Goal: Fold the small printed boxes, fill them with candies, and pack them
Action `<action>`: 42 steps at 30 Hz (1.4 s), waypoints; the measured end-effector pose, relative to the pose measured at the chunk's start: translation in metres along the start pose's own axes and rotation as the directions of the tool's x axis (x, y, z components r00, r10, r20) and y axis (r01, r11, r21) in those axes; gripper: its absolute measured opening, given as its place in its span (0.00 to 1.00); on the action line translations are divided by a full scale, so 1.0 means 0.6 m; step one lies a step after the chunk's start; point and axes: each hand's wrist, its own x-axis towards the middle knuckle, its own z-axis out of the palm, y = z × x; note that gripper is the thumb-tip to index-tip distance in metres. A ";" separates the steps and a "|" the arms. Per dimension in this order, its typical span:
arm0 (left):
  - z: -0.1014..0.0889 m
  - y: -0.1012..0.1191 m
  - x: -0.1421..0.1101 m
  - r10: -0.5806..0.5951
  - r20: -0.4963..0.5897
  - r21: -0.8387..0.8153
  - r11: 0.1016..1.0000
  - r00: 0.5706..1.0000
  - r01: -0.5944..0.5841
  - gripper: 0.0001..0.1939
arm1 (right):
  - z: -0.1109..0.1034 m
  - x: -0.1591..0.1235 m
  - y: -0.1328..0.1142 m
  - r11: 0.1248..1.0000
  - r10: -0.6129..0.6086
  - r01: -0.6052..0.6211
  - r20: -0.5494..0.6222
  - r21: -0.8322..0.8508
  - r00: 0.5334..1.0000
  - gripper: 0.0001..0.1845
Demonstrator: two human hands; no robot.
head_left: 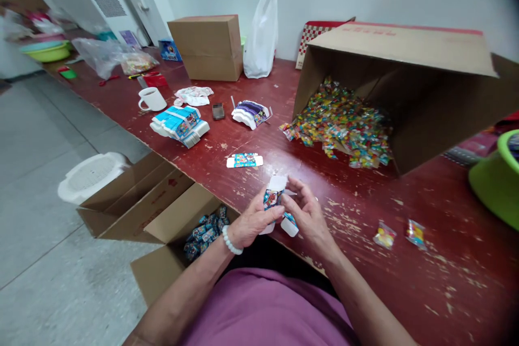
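Note:
A small blue printed candy carton [272, 198] with white end flaps spread is between my hands, just over the table's front edge. My left hand [256, 220], with a pale bead bracelet at the wrist, grips the carton from the left, thumb across its front. My right hand [306, 212] has its thumb and fingers closed on the carton's right side. One more flat carton [245, 160] lies on the table beyond them. To the right rest two small wrapped candies [384, 235] in clear packets.
A large cardboard box [405, 46] lies on its side, wrapped candies [344, 124] spilling out. Carton stacks [180, 123], a white mug [152, 99] and a purple carton bundle [251, 112] stand on the red table [344, 200]. Below left, an open box [170, 224] holds filled cartons.

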 end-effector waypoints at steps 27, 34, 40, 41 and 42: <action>0.028 -0.003 0.007 -0.088 -0.182 0.146 0.983 0.979 0.116 0.22 | -0.007 0.005 -0.014 0.995 0.075 -0.069 0.088 -0.074 0.993 0.19; 0.023 -0.012 0.004 -0.143 -0.140 -0.038 0.990 0.980 0.139 0.24 | 0.003 -0.007 -0.010 0.975 0.184 -0.202 0.170 0.096 0.968 0.20; 0.016 -0.011 0.003 -0.093 -0.059 0.018 0.995 0.994 0.094 0.23 | -0.010 -0.002 0.003 0.997 0.063 -0.065 -0.043 -0.040 0.997 0.19; 0.016 -0.010 0.003 -0.044 -0.102 0.057 0.997 0.994 0.050 0.24 | -0.012 -0.001 0.003 0.996 0.041 -0.045 -0.061 -0.072 0.997 0.19; 0.016 -0.008 0.002 0.009 -0.160 0.097 0.995 0.987 0.007 0.25 | -0.014 0.001 0.003 0.995 0.032 -0.037 -0.060 -0.093 0.998 0.18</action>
